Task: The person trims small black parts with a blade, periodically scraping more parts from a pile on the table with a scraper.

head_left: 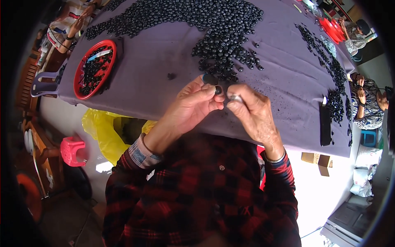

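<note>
Between the thumb and fingers of my left hand [187,105] is a small round black piece [218,90]. A dark cover [210,79] sits on one of that hand's fingertips. Just to its right, my right hand [256,113] is closed in a pinch, with a small pale, shiny bit [235,98] showing at the fingertips; what it is I cannot make out. The hands are close but apart, above the near edge of the table. Beyond them a large heap of similar black pieces [214,31] spreads over the purple cloth [152,61].
At the left stands a red basin [75,84] with dark scraps and a pale blade-like strip. A lone dark bit [171,76] lies on the cloth. On the right are a long black object [325,125] and more dark pieces [336,105]. Other people sit around the table. A yellow bag [101,129] hangs below.
</note>
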### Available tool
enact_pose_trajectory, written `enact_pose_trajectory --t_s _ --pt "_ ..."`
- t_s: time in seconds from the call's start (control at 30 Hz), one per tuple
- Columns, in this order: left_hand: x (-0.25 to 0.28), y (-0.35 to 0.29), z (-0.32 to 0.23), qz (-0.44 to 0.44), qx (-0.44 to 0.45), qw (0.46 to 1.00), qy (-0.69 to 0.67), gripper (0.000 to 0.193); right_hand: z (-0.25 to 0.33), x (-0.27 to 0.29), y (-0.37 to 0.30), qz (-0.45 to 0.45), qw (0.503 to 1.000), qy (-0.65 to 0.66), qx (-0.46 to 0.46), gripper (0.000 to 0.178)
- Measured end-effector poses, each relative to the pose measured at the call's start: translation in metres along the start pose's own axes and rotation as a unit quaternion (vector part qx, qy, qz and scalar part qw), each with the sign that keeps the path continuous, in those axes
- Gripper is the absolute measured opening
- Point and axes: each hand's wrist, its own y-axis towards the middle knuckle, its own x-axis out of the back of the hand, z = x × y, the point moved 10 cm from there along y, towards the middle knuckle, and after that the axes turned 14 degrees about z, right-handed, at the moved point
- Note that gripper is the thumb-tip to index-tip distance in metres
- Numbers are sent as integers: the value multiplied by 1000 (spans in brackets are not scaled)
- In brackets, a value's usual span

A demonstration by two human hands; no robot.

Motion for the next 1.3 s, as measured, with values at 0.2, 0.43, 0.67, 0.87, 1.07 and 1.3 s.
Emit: enact_pose_trajectory --t_s 0.2,0.43,0.67,0.87,1.07,1.3 --pt "5 -3 0 -40 0 999 13 19 7 -8 3 20 988 -152 -20 20" --pt "8 -4 8 -22 14 1000 -2 19 0 -10 4 26 994 -108 5 16" --pt "-2 -17 39 -47 120 991 27 29 -40 27 0 -97 987 -20 -126 16" --pt "5 -20 42 -9 104 994 14 31 -23 7 -7 39 996 27 -80 22" --pt "10 -35 49 -47 163 985 -32 27 -12 -29 -6 87 993 75 -40 16" --pt "27 -42 6 -94 126 985 70 29 -36 -24 29 73 992 -17 -97 19"
